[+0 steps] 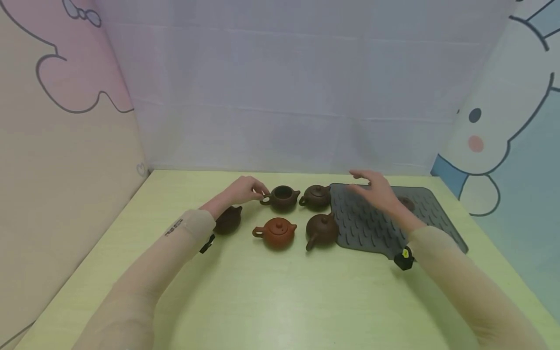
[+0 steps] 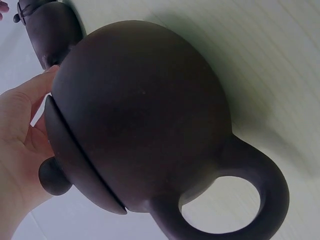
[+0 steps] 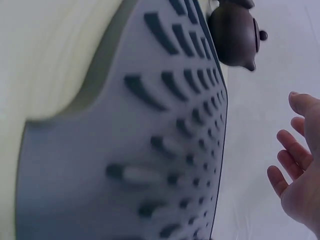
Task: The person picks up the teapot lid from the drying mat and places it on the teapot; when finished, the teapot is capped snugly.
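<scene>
My left hand (image 1: 245, 190) pinches the handle of a dark brown teapot (image 1: 284, 201) whose top stands uncovered. Under that wrist is another dark teapot (image 1: 228, 221), which fills much of the left wrist view with its lid and looped handle (image 2: 270, 200). My right hand (image 1: 375, 192) hovers over a grey ridged mat (image 1: 365, 228), its fingers apart and holding nothing. A dark round piece (image 1: 407, 202) lies on the mat behind that hand, partly hidden, so its kind is unclear.
A reddish-brown lidded teapot (image 1: 279, 234) stands in the front middle. Two dark lidded teapots, one at the back (image 1: 317, 198) and one in front (image 1: 323, 231), stand by the mat's left edge. A white cloth (image 1: 284, 97) hangs behind the table.
</scene>
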The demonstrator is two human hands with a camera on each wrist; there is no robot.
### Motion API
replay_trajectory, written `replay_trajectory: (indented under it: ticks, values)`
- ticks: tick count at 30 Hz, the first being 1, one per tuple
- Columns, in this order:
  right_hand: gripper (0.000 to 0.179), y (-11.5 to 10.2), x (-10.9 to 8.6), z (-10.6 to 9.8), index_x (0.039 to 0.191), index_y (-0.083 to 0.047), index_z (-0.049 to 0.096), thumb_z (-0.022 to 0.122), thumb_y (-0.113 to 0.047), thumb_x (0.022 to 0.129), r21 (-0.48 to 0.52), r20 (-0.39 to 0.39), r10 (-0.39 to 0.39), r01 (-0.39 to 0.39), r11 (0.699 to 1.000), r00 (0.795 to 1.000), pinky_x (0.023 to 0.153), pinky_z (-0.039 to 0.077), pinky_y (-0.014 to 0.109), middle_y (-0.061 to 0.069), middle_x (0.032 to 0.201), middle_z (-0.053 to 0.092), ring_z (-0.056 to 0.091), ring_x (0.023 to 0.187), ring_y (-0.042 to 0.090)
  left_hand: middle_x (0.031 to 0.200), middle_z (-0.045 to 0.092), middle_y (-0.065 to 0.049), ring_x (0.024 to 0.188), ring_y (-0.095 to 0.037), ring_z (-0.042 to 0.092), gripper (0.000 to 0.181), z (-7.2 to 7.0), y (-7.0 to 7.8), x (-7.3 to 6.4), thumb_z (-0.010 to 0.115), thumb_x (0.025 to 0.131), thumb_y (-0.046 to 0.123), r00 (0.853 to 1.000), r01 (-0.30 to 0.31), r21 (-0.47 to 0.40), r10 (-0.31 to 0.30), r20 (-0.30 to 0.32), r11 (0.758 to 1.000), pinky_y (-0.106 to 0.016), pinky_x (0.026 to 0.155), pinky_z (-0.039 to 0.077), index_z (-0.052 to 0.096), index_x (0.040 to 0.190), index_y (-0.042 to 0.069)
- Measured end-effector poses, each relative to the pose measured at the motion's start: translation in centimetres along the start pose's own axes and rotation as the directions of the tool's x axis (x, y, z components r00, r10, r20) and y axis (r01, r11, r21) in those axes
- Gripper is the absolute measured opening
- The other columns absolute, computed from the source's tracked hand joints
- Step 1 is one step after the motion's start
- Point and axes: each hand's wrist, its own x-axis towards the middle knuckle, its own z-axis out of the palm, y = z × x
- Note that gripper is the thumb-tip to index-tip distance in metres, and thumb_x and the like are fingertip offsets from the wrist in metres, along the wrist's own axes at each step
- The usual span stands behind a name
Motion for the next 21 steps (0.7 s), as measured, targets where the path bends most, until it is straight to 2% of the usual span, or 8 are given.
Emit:
replay_trajectory:
  ticks: [11,16,21]
  values:
    - [0.051,4.0,-2.9,-3.9,0.144,-0.008,0.05,0.059,-0.031,0.1,-0.006,-0.099,0.063,-0.064,0.998,0.993,0.105,0.034,0.068,0.024,0.145,0.049,0.042,0.135,0.045,0.111,0.076,-0.004,0.105,-0.024,0.068,0.023,0.1,-0.2,-0.1,0.064,0.095,0.013,1.0,-0.006,-0.018,0.006,0.014,1.0,-0.039,0.088,0.055,0.074,0.116,0.014]
    - [0.05,5.9,-4.5,-5.6,0.144,-0.008,0.05,0.059,-0.03,0.1,0.023,-0.157,0.078,-0.075,0.997,0.984,0.102,0.033,0.07,0.026,0.147,0.047,0.039,0.135,0.049,0.111,0.076,-0.004,0.104,-0.024,0.068,0.023,0.0,-0.3,0.0,0.064,0.095,0.013,1.0,-0.017,-0.013,0.017,0.008,1.0,-0.039,0.087,0.055,0.074,0.116,0.014]
    - [0.049,8.1,-6.0,-6.7,0.143,-0.008,0.051,0.061,-0.026,0.099,0.058,-0.185,0.111,-0.102,0.993,0.976,0.101,0.037,0.064,0.023,0.146,0.048,0.04,0.132,0.045,0.109,0.076,-0.004,0.104,-0.024,0.068,0.023,0.1,-0.3,0.1,0.064,0.095,0.013,1.0,-0.007,-0.017,0.007,0.01,1.0,-0.039,0.088,0.054,0.074,0.116,0.015]
